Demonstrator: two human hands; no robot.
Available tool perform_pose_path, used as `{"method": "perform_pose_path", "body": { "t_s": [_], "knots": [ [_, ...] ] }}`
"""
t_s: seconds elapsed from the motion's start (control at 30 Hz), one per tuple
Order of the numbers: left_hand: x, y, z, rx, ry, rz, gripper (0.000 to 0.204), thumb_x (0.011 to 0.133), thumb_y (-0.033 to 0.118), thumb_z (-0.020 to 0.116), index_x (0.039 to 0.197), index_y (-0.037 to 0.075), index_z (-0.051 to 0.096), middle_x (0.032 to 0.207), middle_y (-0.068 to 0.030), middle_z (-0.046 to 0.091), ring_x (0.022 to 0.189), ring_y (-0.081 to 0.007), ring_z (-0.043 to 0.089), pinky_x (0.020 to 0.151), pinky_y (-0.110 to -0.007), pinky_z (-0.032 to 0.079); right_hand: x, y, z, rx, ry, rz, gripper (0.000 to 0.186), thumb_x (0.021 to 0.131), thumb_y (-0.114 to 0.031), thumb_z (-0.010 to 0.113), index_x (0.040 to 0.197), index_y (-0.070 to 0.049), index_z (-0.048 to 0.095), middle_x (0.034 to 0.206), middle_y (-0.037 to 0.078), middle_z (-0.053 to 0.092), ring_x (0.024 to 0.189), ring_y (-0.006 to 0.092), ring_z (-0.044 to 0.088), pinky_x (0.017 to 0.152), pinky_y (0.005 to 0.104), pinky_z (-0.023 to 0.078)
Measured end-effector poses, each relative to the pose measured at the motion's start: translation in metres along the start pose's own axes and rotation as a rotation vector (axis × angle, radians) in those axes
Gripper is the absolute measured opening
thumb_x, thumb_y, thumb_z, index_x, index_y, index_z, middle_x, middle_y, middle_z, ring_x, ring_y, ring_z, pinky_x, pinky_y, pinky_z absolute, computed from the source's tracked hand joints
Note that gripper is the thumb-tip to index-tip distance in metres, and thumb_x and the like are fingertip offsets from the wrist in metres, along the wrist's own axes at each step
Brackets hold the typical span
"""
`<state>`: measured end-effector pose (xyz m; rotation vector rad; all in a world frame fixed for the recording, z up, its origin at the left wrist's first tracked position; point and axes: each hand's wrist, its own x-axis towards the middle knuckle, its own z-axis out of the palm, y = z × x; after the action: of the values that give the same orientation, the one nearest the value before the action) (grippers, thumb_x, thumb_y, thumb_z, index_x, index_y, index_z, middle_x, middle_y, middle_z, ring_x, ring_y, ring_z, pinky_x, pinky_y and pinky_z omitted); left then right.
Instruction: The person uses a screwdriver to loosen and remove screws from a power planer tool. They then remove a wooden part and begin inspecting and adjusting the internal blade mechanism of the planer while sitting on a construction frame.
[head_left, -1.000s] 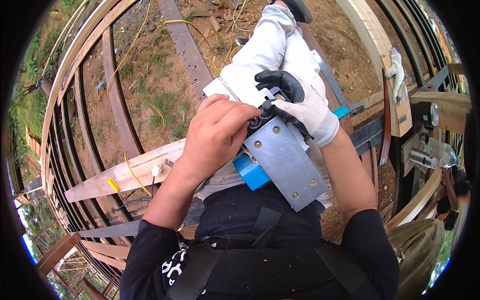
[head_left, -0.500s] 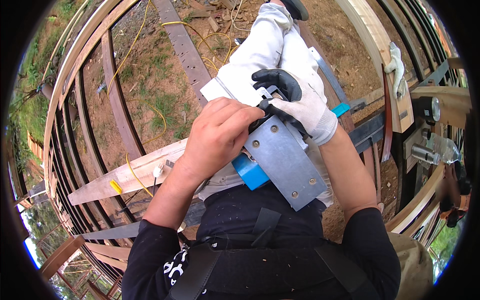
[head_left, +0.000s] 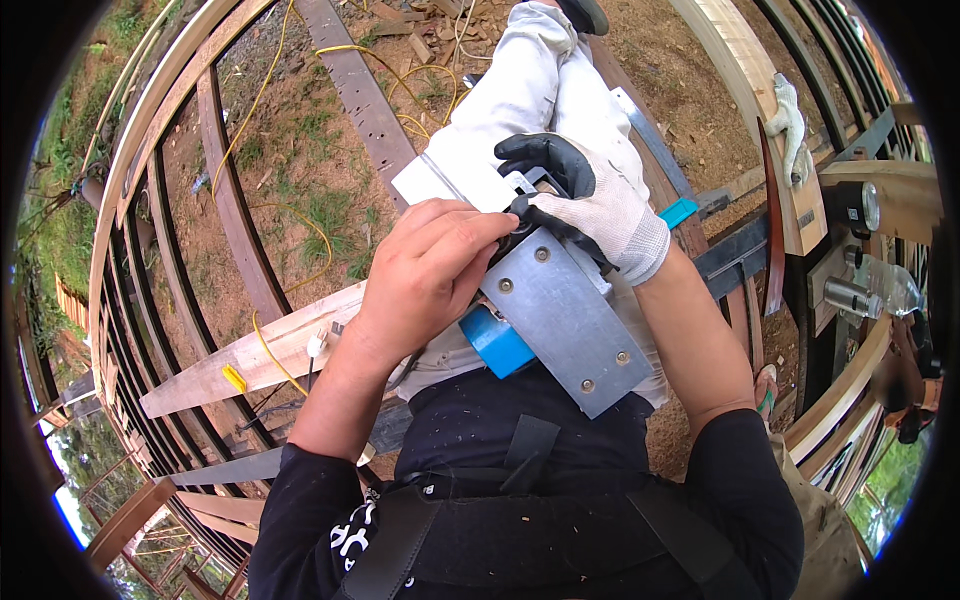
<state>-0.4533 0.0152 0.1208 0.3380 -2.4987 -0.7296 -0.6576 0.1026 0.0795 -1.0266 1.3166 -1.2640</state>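
A power planer [head_left: 568, 320] with a blue body lies bottom up across my lap, its flat grey metal sole with several screws facing upward. At its far end my left hand [head_left: 425, 265], bare, is closed with thumb and fingertips pinched at the dark cutter area; any small part between them is hidden. My right hand [head_left: 600, 205], in a white glove with black-coated fingers, grips the same end, its thumb pressed close to the left fingertips. The black index finger arches above a pale metal part of the planer.
My legs in white trousers [head_left: 525, 80] stretch ahead. A pale board [head_left: 260, 355] crosses dark beams at left, with a yellow cord [head_left: 268, 345] and a white plug [head_left: 317, 345]. At right are a loose glove [head_left: 788, 125], a metal can [head_left: 850, 297] and a plastic bottle [head_left: 890, 285].
Both hands and the planer have shifted slightly left in the picture, together with the surroundings. The grip looks the same. A sandalled foot now shows at the lower right.
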Motion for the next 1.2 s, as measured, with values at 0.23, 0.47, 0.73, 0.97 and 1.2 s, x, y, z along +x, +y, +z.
{"method": "perform_pose_path", "body": {
  "t_s": [0.23, 0.47, 0.73, 0.97, 1.2],
  "knots": [
    [0.005, 0.013, 0.007, -0.019, -0.017, -0.019, 0.03, 0.075, -0.005, 0.07, 0.103, 0.007, 0.068, 0.091, -0.0081, 0.068, 0.085, -0.0263, 0.066, 0.077, -0.037, 0.052, 0.001, 0.015, 0.002, -0.016, 0.065, -0.08, 0.043, 0.079, -0.013, 0.069, 0.121, -0.003, 0.061, 0.106, 0.01, 0.066, 0.098, 0.0174, 0.062, 0.091, 0.0306, 0.05],
    [0.005, 0.016, 0.014, 0.002, 0.001, -0.02, 0.029, 0.073, -0.01, 0.069, 0.098, 0.005, 0.067, 0.091, -0.0092, 0.069, 0.09, -0.0293, 0.066, 0.082, -0.037, 0.052, 0.0, 0.007, -0.004, -0.128, 0.034, -0.015, 0.044, 0.082, -0.012, 0.07, 0.124, -0.004, 0.057, 0.107, 0.008, 0.063, 0.099, 0.015, 0.059, 0.092, 0.0305, 0.048],
    [0.0, 0.013, 0.011, -0.085, 0.051, -0.135, 0.028, 0.072, -0.005, 0.074, 0.098, 0.003, 0.069, 0.095, -0.0098, 0.07, 0.098, -0.0273, 0.065, 0.084, -0.036, 0.052, 0.001, 0.014, 0.001, 0.046, 0.053, -0.062, 0.043, 0.079, -0.008, 0.068, 0.121, -0.002, 0.06, 0.103, 0.009, 0.066, 0.094, 0.0151, 0.061, 0.087, 0.0302, 0.051],
    [-0.005, 0.01, 0.008, -0.04, 0.114, -0.194, 0.027, 0.071, -0.002, 0.077, 0.096, 0.005, 0.069, 0.096, -0.0111, 0.068, 0.094, -0.0256, 0.065, 0.077, -0.033, 0.053, 0.003, -0.008, 0.004, 0.01, -0.004, 0.031, 0.047, 0.079, -0.005, 0.069, 0.125, -0.001, 0.058, 0.111, 0.008, 0.063, 0.102, 0.0137, 0.058, 0.091, 0.0286, 0.05],
    [-0.006, 0.009, 0.012, -0.066, 0.085, -0.16, 0.029, 0.069, -0.004, 0.073, 0.096, 0.005, 0.067, 0.099, -0.0133, 0.067, 0.098, -0.0282, 0.064, 0.082, -0.036, 0.052, -0.001, -0.005, 0.001, 0.013, 0.011, -0.019, 0.045, 0.08, -0.004, 0.066, 0.125, -0.001, 0.058, 0.112, 0.007, 0.062, 0.103, 0.0134, 0.058, 0.091, 0.0279, 0.05]
  ]
}}
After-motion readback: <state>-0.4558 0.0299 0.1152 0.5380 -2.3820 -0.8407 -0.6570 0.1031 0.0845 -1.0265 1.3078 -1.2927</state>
